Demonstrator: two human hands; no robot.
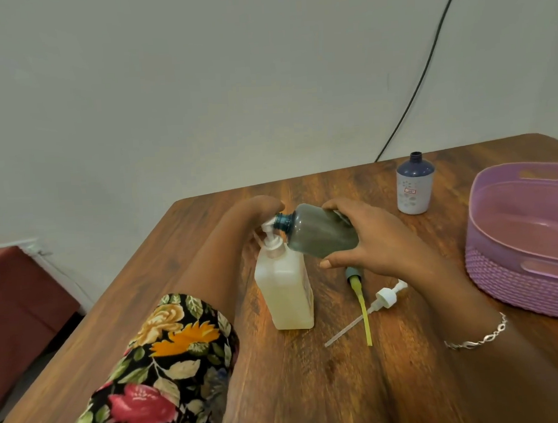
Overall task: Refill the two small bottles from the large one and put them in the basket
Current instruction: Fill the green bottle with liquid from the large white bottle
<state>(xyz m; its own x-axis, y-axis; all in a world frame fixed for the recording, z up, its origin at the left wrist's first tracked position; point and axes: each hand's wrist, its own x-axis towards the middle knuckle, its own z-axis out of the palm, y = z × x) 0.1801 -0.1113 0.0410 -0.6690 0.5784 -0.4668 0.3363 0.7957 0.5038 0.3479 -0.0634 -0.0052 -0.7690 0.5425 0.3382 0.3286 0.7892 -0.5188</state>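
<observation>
Mid-table, the left hand (255, 216) curls over the pump (270, 237) of the large bottle (284, 292). The right hand (371, 241) grips the small bottle (321, 233), tilted with its mouth at the spout. If that mouth slips aside, soap could squirt onto the table (314, 382).

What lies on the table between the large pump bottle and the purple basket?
Head view: two loose pumps, the yellow-tubed pump and the white pump.
</observation>
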